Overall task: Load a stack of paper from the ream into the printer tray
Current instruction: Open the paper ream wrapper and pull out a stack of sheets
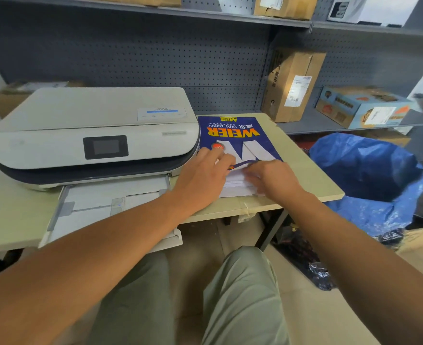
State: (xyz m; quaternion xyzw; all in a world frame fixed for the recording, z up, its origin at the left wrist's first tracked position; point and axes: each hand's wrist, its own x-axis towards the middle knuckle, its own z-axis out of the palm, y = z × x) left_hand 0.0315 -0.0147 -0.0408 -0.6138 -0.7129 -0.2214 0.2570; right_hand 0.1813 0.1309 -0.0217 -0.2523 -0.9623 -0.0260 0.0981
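A blue-wrapped ream of copy paper (233, 131) lies on the table (312, 175), right of a white printer (93, 130). Its near end is torn, baring white sheets (238, 184). My left hand (201, 180) rests flat on the near left part of the ream, fingers on the wrapper. My right hand (271, 178) sits at the near right end, fingertips on the torn wrapper edge and the bare sheets. The printer's paper tray (105, 207) is pulled out toward me over the table edge, and no paper shows in it.
A bin lined with a blue bag (370, 175) stands right of the table. Cardboard boxes (292, 85) and a blue carton (362, 109) sit on grey pegboard shelves behind. My knees are under the table's front edge.
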